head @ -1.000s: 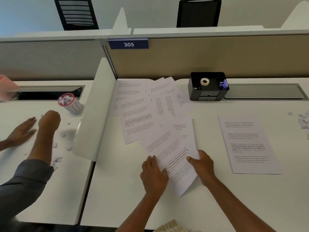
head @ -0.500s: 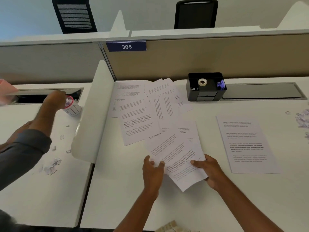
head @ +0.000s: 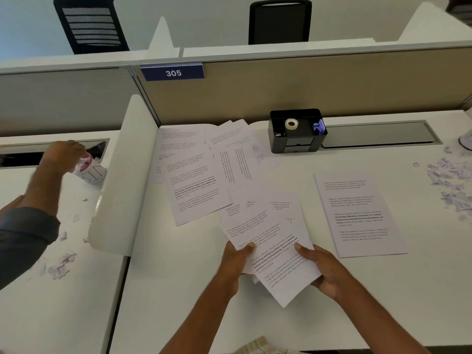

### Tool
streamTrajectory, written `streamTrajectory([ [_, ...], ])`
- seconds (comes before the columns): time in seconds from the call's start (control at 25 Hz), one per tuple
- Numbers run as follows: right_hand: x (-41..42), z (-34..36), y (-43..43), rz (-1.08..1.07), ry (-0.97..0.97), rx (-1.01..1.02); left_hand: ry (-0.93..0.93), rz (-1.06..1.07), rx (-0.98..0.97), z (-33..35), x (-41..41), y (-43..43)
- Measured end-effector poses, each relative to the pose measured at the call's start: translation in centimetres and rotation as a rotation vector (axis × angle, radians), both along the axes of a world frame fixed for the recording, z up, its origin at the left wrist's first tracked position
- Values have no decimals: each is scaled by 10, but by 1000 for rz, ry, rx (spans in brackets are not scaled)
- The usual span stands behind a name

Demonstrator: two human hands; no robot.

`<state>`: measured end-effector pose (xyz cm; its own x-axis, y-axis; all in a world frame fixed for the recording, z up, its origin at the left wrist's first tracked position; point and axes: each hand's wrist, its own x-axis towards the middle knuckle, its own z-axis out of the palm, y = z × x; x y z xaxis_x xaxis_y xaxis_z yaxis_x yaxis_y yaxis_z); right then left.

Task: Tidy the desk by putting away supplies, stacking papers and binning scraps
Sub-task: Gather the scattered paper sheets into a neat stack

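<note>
The white tabletop (head: 178, 290) carries loose papers (head: 196, 190) fanned beside the divider (head: 120, 175) and a single sheet (head: 357, 215) apart at right. In front, a sheaf (head: 270, 241) of printed pages is held by both sides: left grip (head: 235, 261) pinching its left edge, right grip (head: 327, 272) curled round its right edge. Torn scraps (head: 447, 180) lie far right

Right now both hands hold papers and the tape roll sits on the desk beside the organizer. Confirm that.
Not quite: the tape roll sits inside the organizer, not beside it, as the head view shows. The left hand and the right hand do hold papers.
</note>
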<state>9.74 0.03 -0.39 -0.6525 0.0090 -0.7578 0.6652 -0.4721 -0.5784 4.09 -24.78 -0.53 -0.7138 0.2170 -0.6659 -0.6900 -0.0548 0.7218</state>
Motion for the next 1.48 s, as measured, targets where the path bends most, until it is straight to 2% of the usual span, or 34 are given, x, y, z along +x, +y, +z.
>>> streamTrajectory([
  [0.16,3,1,-7,-36,36,212,4,7,-38,0,7,8],
  [0.4,-8,6,3,174,58,370,14,50,-87,-2,12,11],
  [0.48,-18,3,17,175,56,324,17,23,-72,0,12,6],
  [0.68,-39,4,41,264,122,52,-49,-149,-45,8,7,-2],
  [0.8,-46,2,42,365,139,80,-59,-223,-78,8,-1,-7],
  [0.96,-46,11,37,441,126,58,18,-237,-100,7,-15,-10],
  [1.04,-46,14,34,398,117,100,84,-234,-122,7,-20,-10],
  [1.24,-53,9,33,136,100,252,205,-163,-164,20,-29,-4],
  [1.48,-68,27,32,27,253,337,387,-121,-152,43,-42,8],
])
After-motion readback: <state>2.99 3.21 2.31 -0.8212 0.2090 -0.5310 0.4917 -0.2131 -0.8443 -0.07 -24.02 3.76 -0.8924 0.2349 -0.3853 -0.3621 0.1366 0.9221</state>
